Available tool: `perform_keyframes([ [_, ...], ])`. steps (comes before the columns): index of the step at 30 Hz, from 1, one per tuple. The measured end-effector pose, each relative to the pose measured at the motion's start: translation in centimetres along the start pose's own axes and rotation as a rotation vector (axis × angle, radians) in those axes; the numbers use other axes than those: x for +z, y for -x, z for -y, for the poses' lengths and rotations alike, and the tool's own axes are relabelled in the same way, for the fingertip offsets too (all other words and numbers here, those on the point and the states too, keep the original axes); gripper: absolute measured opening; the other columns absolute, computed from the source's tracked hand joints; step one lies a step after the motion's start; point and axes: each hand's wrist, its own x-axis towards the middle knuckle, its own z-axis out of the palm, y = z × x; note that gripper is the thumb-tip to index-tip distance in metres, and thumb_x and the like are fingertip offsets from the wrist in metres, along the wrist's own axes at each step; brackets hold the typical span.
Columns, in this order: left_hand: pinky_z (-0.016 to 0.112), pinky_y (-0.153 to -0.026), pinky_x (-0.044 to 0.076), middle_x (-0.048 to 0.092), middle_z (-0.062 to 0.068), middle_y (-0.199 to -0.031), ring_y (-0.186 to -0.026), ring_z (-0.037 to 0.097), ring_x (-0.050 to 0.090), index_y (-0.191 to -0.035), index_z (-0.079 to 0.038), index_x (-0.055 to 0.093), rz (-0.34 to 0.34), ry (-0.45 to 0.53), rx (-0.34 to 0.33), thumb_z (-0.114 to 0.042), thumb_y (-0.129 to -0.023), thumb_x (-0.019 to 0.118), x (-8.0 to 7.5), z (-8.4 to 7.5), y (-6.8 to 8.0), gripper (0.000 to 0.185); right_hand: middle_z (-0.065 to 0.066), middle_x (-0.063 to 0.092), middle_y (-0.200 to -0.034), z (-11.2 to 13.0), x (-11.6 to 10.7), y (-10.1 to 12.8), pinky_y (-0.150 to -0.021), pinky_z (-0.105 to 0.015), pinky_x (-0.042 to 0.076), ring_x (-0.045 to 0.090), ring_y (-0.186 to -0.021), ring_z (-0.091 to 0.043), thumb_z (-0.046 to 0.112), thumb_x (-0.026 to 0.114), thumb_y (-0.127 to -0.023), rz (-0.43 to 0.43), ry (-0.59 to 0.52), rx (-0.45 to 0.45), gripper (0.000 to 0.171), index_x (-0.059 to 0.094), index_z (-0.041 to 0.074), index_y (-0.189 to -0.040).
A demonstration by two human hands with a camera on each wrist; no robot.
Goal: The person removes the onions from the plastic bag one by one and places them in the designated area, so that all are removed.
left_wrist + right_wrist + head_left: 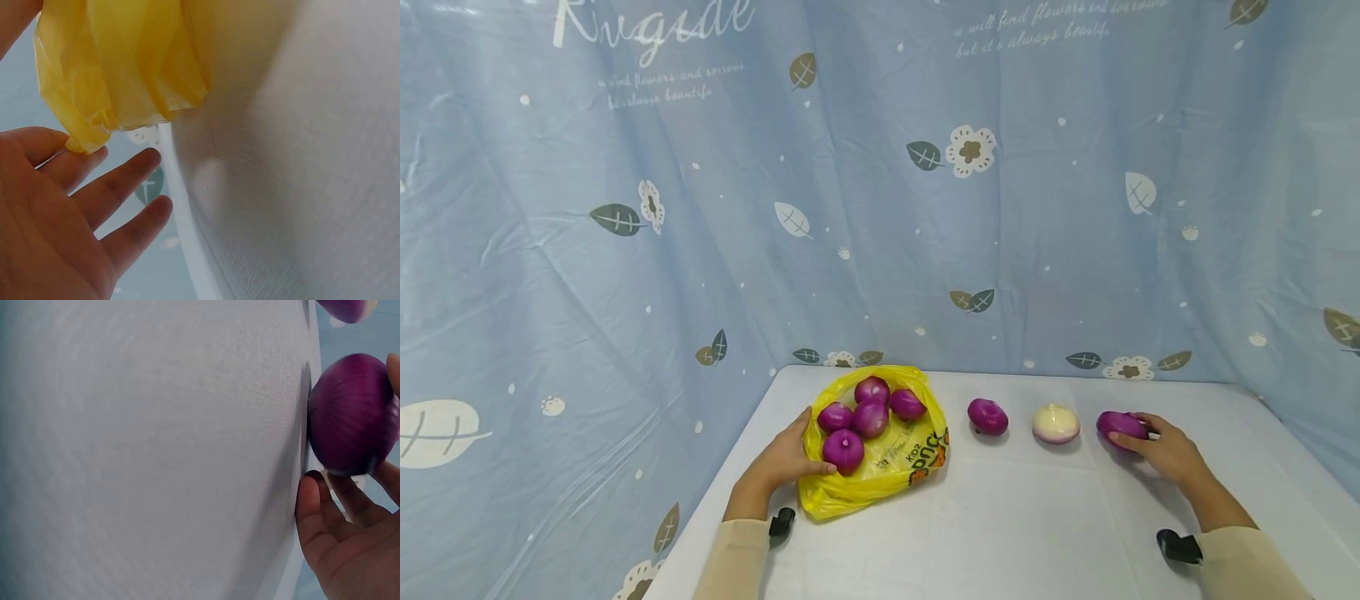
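Head view, nearest first: two cream sleeves (733,560) lie on the white table (1015,533). My guess is that the work in hand is lifting the rightmost onion (1120,425). The right hand (1168,454) cups it from the side, fingers curled round its far face and thumb at the near edge; the right wrist view shows the onion (353,415) seated against the fingers (350,500) and touching the cloth. To do this well, I'd say the fingertips should get under its widest part before lifting, since the skin looks smooth, glossy and rounded, so it could roll away. The left hand (782,462) rests at the left edge of the yellow bag (880,483), fingers straight and slightly spread, touching the thin crinkled plastic (119,69) rather than gripping it; holding that rim flat and open would help. Inside the bag sit five purple onions (868,417), squat and shiny. Further right stand another purple onion (988,416) and a pale peeled onion (1056,423), both apart from each other. Behind hangs a blue curtain (880,208) printed with leaves and flowers.
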Motion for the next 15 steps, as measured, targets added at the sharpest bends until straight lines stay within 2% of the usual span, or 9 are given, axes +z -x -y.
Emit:
perform_keyframes([
  [10, 0.056, -0.111, 0.024, 0.027, 0.014, -0.157, -0.141, 0.037, 0.027, -0.157, -0.009, 0.015, -0.003, -0.013, 0.016, -0.063, -0.055, 0.085, -0.14, -0.02, 0.09, 0.134, -0.043, 0.024, -0.140, 0.31, -0.19, 0.46, -0.093, -0.071, 0.036, 0.025, -0.123, -0.062, 0.071, 0.060, -0.081, 0.003, 0.003, -0.027, 0.112, 0.022, -0.013, -0.145],
  [15, 0.056, -0.111, 0.025, 0.027, 0.014, -0.157, -0.141, 0.037, 0.028, -0.157, -0.009, 0.015, -0.004, -0.003, 0.016, -0.061, -0.055, 0.086, -0.26, -0.18, 0.14, 0.134, -0.043, 0.023, -0.141, 0.51, -0.31, 0.77, -0.092, -0.071, 0.036, 0.026, -0.123, -0.061, 0.066, 0.062, -0.083, -0.026, 0.015, -0.039, 0.109, 0.022, -0.013, -0.145],
])
